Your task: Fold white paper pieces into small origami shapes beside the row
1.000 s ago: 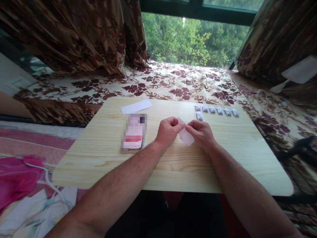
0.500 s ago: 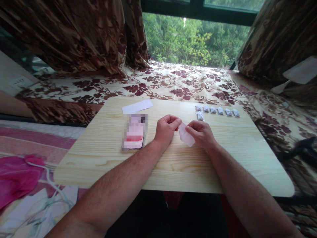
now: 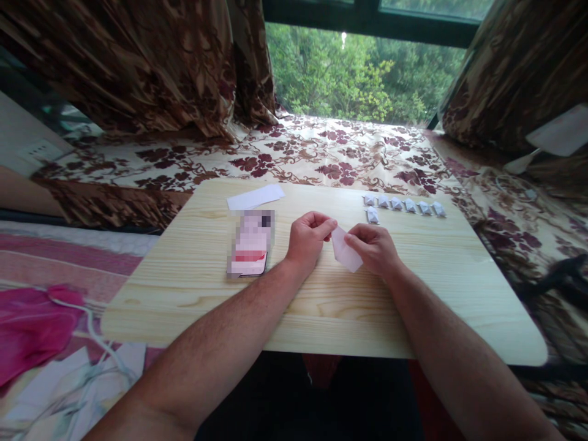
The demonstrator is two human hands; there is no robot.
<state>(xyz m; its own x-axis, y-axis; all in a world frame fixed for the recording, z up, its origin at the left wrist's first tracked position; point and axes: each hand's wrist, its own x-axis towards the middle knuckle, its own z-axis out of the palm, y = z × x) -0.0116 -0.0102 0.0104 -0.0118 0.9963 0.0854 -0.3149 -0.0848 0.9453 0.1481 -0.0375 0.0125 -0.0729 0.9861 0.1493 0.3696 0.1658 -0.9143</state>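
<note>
A small white paper piece (image 3: 345,252) is pinched between both hands above the middle of a light wooden table (image 3: 321,306). My left hand (image 3: 309,237) is closed, its fingertips on the paper's upper left corner. My right hand (image 3: 374,248) is closed on the paper's right side. Several small folded white paper shapes (image 3: 402,205) lie in a row at the far right of the table, with one more (image 3: 371,215) just below the row's left end.
A phone (image 3: 250,244) lies face up left of my hands, and a white paper strip (image 3: 255,196) lies beyond it. Floral cloth (image 3: 321,153) covers the ledge behind. Brown curtains (image 3: 138,67) flank a window. Pink fabric (image 3: 32,331) and white cables (image 3: 92,367) lie at lower left.
My left fingers have slid down from the paper's top point to its upper left corner. The paper has dropped slightly. The right hand has hardly moved.
</note>
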